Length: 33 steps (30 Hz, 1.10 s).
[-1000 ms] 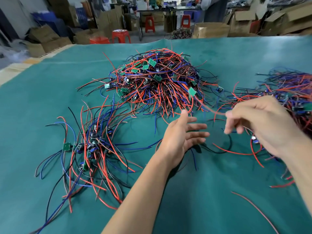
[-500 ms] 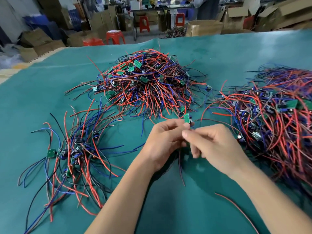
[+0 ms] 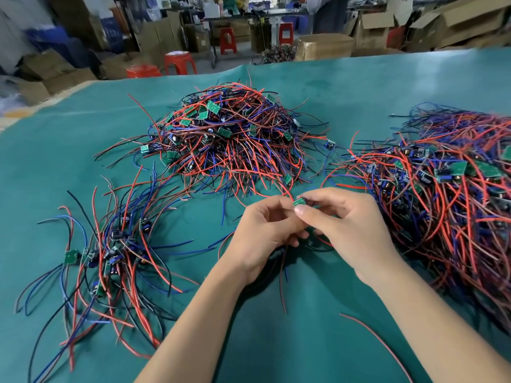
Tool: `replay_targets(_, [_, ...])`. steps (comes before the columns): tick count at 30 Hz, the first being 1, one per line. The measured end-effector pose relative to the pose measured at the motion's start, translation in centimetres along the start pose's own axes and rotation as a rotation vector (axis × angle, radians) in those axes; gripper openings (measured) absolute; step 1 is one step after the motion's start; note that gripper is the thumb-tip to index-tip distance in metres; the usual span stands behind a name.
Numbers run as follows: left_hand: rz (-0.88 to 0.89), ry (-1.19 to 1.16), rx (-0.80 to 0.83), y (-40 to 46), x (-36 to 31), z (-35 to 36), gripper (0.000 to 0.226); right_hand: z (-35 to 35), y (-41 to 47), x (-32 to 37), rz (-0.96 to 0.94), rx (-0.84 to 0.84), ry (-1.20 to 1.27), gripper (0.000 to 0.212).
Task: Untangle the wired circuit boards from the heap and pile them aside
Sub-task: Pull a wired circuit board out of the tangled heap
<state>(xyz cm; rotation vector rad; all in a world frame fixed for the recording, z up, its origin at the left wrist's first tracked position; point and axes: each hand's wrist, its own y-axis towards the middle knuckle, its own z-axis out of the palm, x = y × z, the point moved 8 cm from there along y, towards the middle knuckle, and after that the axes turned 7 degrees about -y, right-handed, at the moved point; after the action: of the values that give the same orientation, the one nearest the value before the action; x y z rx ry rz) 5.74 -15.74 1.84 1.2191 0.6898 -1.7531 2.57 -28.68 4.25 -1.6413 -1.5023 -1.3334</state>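
A small green circuit board (image 3: 299,202) is pinched between the fingertips of my left hand (image 3: 265,230) and my right hand (image 3: 345,225) above the table centre. Its red and dark wires hang down below my palms. A tangled heap (image 3: 232,139) of red, blue and black wired boards lies just beyond my hands. A flatter spread of wired boards (image 3: 110,252) lies at the left. A large dense mass of wired boards (image 3: 448,194) fills the right side.
The table is covered with a teal cloth (image 3: 276,341). A loose red wire (image 3: 370,335) lies on it near my right forearm. Cardboard boxes (image 3: 323,45) and red stools (image 3: 178,62) stand beyond the table's far edge.
One second ago my hands were apart, the right pulling a board from the heap. They have come together and now both pinch the board; since half a second ago little moved.
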Motion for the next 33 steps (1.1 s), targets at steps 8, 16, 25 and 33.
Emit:
replay_targets(8, [-0.067,-0.144,-0.023,0.1,0.1,-0.2,0.007,-1.0,-0.8,2.3,-0.264,-0.233,-0.428,0.02])
replay_targets(16, [-0.044,-0.173,-0.137,0.3,-0.1,-0.7,0.011,-0.2,-1.7,4.3,-0.445,-0.225,-0.737,0.019])
replay_targets(25, [-0.083,-0.192,-0.129,0.5,0.1,-1.0,0.022,1.3,-2.0,3.7,-0.377,-0.035,-0.714,0.039])
replay_targets(33, [-0.173,-0.246,-0.002,0.2,0.4,0.5,0.034,-1.7,-0.3,1.6,-0.108,-0.177,-0.248,0.034])
